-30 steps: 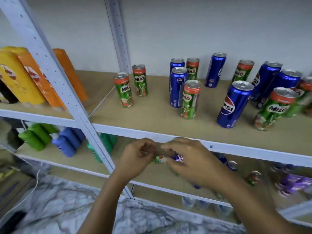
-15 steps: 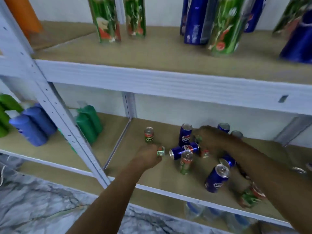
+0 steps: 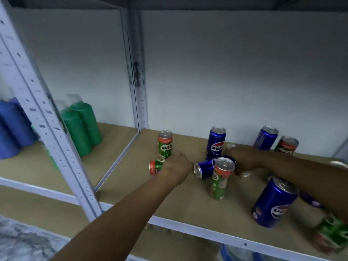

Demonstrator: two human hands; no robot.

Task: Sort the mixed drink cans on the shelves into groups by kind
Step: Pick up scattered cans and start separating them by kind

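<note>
Green Milo cans and blue Pepsi cans stand mixed on the tan shelf board [image 3: 131,178]. My left hand [image 3: 176,167] grips a Milo can [image 3: 155,166] lying on its side, just in front of an upright Milo can [image 3: 165,146]. My right hand [image 3: 243,161] curls over a can [image 3: 244,174] of which only a silver rim shows. A Pepsi can [image 3: 204,168] lies between my hands. Upright Pepsi cans stand behind [image 3: 215,143], at the back [image 3: 265,137] and front right [image 3: 273,202]. One Milo can [image 3: 221,178] stands in front, another [image 3: 286,146] at the back.
A grey perforated post [image 3: 52,132] stands at the left front and another [image 3: 138,81] at the back wall. Green bottles [image 3: 81,127] and blue bottles [image 3: 13,127] fill the left bay. A blurred Milo can [image 3: 331,234] sits under my right forearm. The upper shelf hangs overhead.
The view has dropped from the upper shelf to the lower one. My left hand has carried the lying Milo can leftward to beside the upright Milo can; my right hand stays over the middle cans.
</note>
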